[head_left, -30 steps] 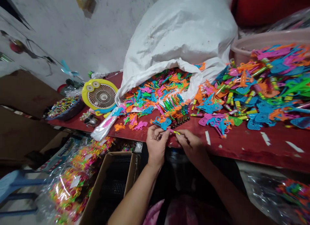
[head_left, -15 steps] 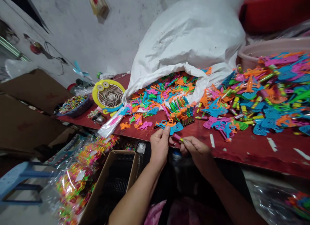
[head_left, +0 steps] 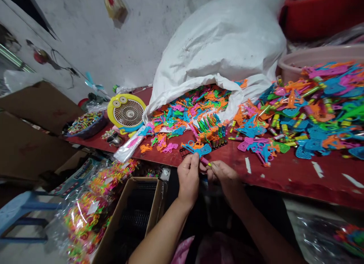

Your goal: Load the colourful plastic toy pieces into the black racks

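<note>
My left hand is closed at the table's front edge, its thumb pressed on a blue plastic toy gun with a latticed end and some orange on top. A pink tube with a yellow end slants down from the toy toward my right hand. The fingers of my right hand pinch the tube's yellow end. Just behind the toy stands a black rack with upright tubes and orange, green and blue pieces in a row. Where the tube meets the toy is partly hidden by my fingers.
A white sack spills coloured plastic pieces onto the red table. Finished-looking toys are heaped right, before a pink tub. Left are a yellow fan and a basin; below, a carton and bagged pieces.
My right hand has shifted slightly left, closer to my left hand, along with the tube's end. Both hands keep their grip, and the blue toy has tilted a little.
</note>
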{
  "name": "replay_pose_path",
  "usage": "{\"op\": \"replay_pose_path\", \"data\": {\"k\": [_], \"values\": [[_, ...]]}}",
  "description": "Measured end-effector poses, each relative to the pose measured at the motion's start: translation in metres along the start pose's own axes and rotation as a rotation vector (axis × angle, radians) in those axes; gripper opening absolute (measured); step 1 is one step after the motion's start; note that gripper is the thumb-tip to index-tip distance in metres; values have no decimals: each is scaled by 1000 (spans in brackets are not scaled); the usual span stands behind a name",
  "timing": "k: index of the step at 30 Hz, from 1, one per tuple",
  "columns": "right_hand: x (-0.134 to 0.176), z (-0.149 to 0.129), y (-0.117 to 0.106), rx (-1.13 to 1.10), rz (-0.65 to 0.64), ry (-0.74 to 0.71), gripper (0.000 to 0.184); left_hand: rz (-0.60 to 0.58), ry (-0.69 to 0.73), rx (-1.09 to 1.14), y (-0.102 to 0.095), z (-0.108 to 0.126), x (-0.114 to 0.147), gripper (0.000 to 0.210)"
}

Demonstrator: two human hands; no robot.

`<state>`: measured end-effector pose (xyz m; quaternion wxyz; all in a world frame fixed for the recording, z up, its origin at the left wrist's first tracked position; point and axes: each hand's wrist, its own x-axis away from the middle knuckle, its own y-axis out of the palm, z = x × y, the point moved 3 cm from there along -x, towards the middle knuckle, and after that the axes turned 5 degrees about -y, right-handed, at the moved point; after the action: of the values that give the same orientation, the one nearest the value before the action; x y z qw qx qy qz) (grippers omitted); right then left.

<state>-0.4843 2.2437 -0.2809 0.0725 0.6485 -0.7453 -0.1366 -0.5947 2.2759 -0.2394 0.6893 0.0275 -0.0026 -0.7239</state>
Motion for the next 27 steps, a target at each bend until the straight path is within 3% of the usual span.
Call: {"op": "replay_pose_path", "data": {"k": [5,9,16,20,24,27], "values": [[-9,9,2,-106,-78,59,31,-87,-38,18,-2,-14,10,26],[-13,16,3,-126,-103,55,31,-14,55,-90,-8,-24,9,19],[-24,20,3,-44,-135,73,40,26,161,-213,-10,-21,-4,13],[-30,9,-16,99,34,55,43,112,292,-318,-15,-22,-19,8],[-44,-9,-52,274,276,-77,41,124,350,-383,-11,-29,-36,8],[-58,-13,-74,372,354,-170,39,132,358,-399,-3,-35,-46,9]]}}
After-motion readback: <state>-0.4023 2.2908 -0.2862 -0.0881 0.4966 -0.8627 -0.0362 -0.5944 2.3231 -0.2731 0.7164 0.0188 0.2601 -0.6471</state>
